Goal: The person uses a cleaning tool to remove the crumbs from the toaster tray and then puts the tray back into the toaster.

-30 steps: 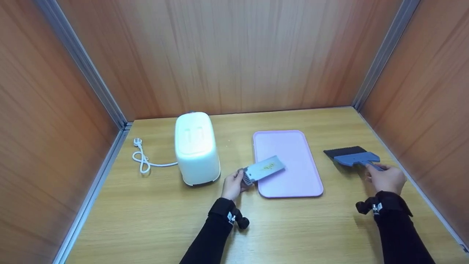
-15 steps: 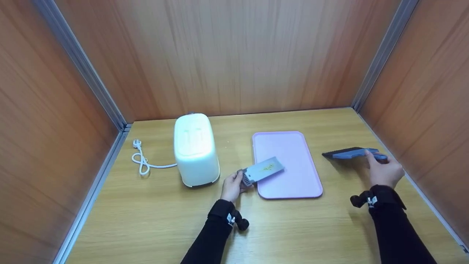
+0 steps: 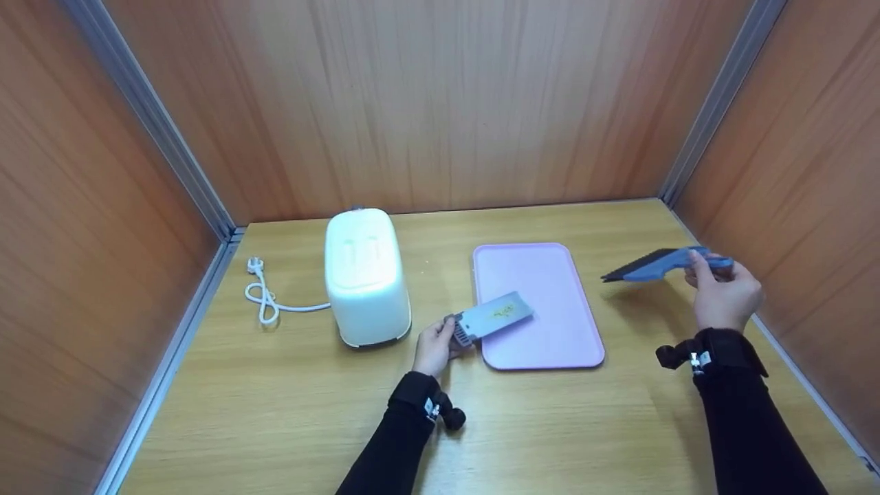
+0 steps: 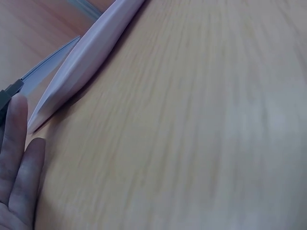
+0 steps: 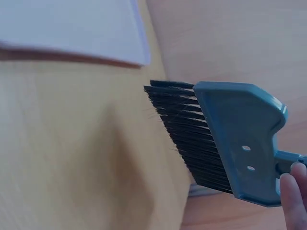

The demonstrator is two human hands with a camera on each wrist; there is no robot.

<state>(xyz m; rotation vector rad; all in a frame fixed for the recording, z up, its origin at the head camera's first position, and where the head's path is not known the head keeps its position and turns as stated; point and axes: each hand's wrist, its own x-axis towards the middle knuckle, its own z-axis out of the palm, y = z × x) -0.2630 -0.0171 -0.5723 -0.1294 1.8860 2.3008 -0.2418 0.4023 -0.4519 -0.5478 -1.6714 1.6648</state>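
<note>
My left hand [image 3: 434, 347] pinches the dark slotted end of a flat metal crumb tray [image 3: 493, 317], probably from the toaster. Yellowish-green bits lie on its face, and its far end overlaps the lilac plastic tray [image 3: 546, 354]. Seen edge-on in the left wrist view, the crumb tray [image 4: 47, 68] slants up past the lilac rim. At the right, my right hand [image 3: 729, 295] grips the handle of a blue brush [image 3: 653, 265] held above the table, its shadow below. Black bristles [image 5: 187, 134] point toward the lilac tray in the right wrist view.
A white toaster [image 3: 366, 268] stands left of my left hand. Its white cord and plug [image 3: 265, 295] lie looped on the table farther left. Wooden panels [image 3: 447, 103] close in the table at the back and both sides.
My right hand has lifted the brush off low over the table and turned it, so its head shows narrower. The left hand and crumb tray stay where they were.
</note>
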